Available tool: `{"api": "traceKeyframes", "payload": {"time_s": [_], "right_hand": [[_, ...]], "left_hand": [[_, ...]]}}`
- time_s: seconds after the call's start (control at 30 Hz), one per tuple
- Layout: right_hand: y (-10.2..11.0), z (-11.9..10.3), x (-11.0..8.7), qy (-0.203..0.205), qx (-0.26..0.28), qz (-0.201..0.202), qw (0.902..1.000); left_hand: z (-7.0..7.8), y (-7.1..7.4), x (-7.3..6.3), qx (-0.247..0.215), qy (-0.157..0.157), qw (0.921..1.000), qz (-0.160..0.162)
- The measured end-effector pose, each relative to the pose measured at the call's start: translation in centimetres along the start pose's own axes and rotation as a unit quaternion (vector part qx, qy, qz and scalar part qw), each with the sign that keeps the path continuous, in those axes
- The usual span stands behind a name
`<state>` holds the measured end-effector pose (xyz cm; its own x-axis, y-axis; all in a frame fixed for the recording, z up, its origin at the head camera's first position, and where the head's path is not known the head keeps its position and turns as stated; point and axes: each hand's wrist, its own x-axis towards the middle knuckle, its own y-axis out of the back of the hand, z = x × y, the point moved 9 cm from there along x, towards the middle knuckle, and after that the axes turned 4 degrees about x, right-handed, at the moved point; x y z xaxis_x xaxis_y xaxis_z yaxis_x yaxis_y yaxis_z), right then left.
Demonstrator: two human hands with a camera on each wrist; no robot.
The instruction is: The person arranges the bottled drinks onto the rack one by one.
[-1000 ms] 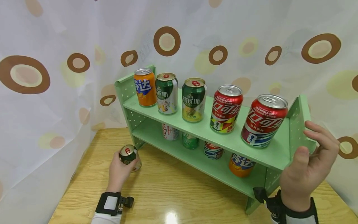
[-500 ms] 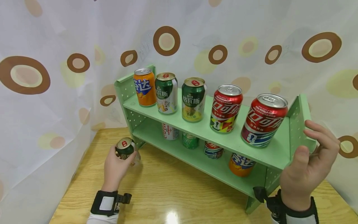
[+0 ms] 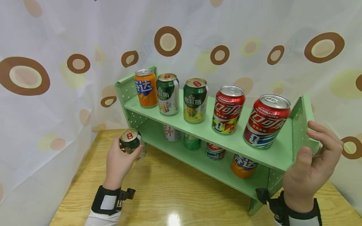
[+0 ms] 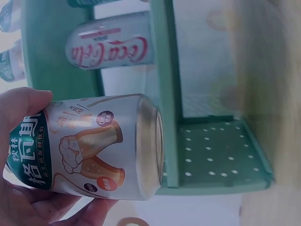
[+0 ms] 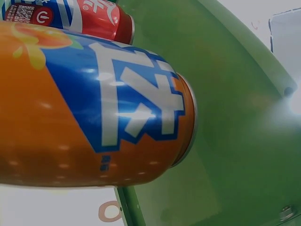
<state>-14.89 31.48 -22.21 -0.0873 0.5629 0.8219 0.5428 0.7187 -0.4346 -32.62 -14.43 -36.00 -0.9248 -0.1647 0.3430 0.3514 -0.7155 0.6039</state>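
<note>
My left hand (image 3: 121, 163) grips a green-and-white drink can (image 3: 130, 141) with a gold lid and red tab. It holds the can at the left end of the green two-tier shelf (image 3: 175, 125), above the wooden table. In the left wrist view the can (image 4: 99, 146) has its base by the lower shelf board (image 4: 168, 94). At the shelf's right end is my right hand (image 3: 314, 169), its fingers loosely bent against the side panel (image 3: 304, 122), thumb raised, no can in it. An orange can (image 5: 94, 108) fills much of the right wrist view.
On the top board stand an orange can (image 3: 145, 89), two green-topped cans (image 3: 195, 102) and two red cans (image 3: 267, 122). Below are a white Coca-Cola can (image 3: 171, 133), a green can (image 3: 192, 142), a red-and-blue can (image 3: 215, 152) and an orange can (image 3: 244, 167). A patterned sheet (image 3: 113, 37) hangs behind.
My left hand has lifted the can off the table and brought it up towards the left end of the lower shelf. The right hand and the other cans stay put.
</note>
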Motion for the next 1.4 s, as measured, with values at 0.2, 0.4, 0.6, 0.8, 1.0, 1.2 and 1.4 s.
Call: {"api": "traceKeyframes", "payload": {"time_s": [0.2, 0.4, 0.6, 0.8, 1.0, 1.2, 1.4], "right_hand": [[0.0, 0.0, 0.0, 0.002, 0.001, 0.000, 1.0000], [0.0, -0.1, 0.0, 0.003, 0.008, 0.004, 1.0000], [0.0, -0.2, 0.1, 0.007, 0.012, 0.006, 0.9999], [0.0, -0.1, 0.0, 0.003, 0.021, 0.006, 0.9997], [0.0, 0.0, 0.0, 0.004, 0.016, 0.000, 0.9999], [0.1, 0.1, 0.0, 0.007, 0.016, -0.001, 0.9999], [0.1, 0.1, 0.0, 0.006, 0.019, -0.001, 0.9998]], "left_hand": [[1.6, 0.1, 0.6, -0.003, -0.024, 0.9997, 0.005], [2.5, -0.7, 1.7, -0.007, -0.037, 0.9993, -0.007], [3.1, -1.6, 2.5, -0.018, -0.039, 0.9988, -0.023], [3.4, -2.2, 3.0, -0.016, -0.040, 0.9987, -0.026], [3.5, -2.8, 3.4, -0.015, -0.039, 0.9985, -0.035], [3.3, -3.5, 3.7, -0.014, -0.038, 0.9984, -0.040], [3.0, -3.9, 4.0, -0.014, -0.033, 0.9985, -0.042]]}}
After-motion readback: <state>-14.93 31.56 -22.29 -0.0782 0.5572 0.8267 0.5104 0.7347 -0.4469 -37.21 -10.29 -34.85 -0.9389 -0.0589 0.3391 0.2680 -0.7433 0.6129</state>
